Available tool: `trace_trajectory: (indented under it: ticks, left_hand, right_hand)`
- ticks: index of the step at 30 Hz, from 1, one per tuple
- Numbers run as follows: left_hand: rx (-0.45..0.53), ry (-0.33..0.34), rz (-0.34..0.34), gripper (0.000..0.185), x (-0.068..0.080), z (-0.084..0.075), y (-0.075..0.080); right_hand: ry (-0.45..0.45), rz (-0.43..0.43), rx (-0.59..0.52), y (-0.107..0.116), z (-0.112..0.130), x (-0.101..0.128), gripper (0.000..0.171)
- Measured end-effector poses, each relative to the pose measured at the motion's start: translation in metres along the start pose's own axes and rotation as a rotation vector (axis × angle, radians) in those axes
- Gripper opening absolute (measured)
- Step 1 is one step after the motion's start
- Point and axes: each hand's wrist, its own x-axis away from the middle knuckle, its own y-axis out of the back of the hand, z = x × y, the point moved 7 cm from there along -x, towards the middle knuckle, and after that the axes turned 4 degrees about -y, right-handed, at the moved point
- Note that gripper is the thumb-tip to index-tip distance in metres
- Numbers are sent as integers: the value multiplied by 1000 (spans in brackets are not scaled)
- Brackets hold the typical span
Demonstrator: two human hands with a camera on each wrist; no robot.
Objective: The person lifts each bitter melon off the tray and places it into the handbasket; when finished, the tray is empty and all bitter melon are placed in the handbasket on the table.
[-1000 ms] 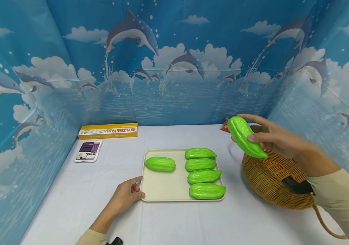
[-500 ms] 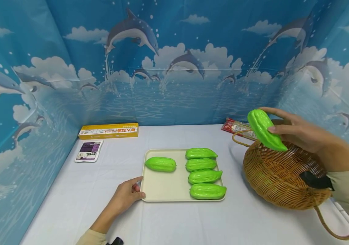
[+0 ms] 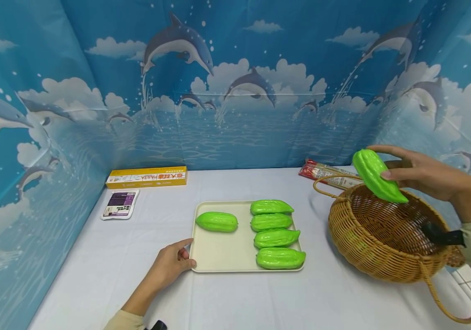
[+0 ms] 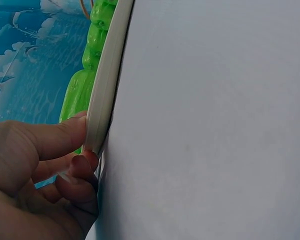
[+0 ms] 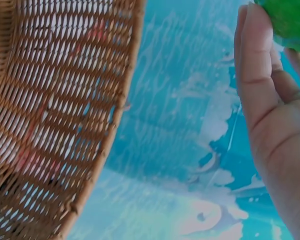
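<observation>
My right hand (image 3: 429,174) grips a bright green plastic bitter melon (image 3: 377,176) between thumb and fingers, tilted with its pointed end down to the right. It hangs over the wicker basket (image 3: 363,240). In the right wrist view part of the melon (image 5: 292,22) shows at the top edge. My left hand (image 3: 169,266) holds the left edge of the cream tray (image 3: 223,256), near its front corner; the left wrist view shows the thumb on the rim (image 4: 102,100) and curled fingers beside it. On the tray, several bitter melons (image 3: 276,238) lie stacked along the right side and one (image 3: 217,222) lies at back left.
A yellow pasta box (image 3: 146,178) and a white-and-purple packet (image 3: 120,204) lie at the back left. A red-ended package (image 3: 326,173) lies behind the basket, partly covered by its handle (image 3: 324,190). Another handle (image 3: 451,314) droops at the front right. A dolphin-print curtain (image 3: 235,123) surrounds the table.
My right hand has carried the bitter melon rightward until it is over the basket, uncovering the basket's opening and the package behind. My left hand and the tray have stayed put.
</observation>
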Motion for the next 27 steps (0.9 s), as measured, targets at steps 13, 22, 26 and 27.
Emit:
trace_trajectory:
  ticks: [13,22,26,27]
  left_hand:
    - [-1,3,5,65,0,-3,-1]
    - [5,3,12,65,-1,-2,-1]
    - [7,5,16,66,0,-2,-1]
    - [6,4,17,65,0,-2,-1]
  right_hand:
    - [-98,80,76,8,-23,5,63]
    - [-164,179,90,4,-47,4,61]
    - [-199,228,113,1,-57,3,70]
    - [-210,246,101,0,-60,3,72]
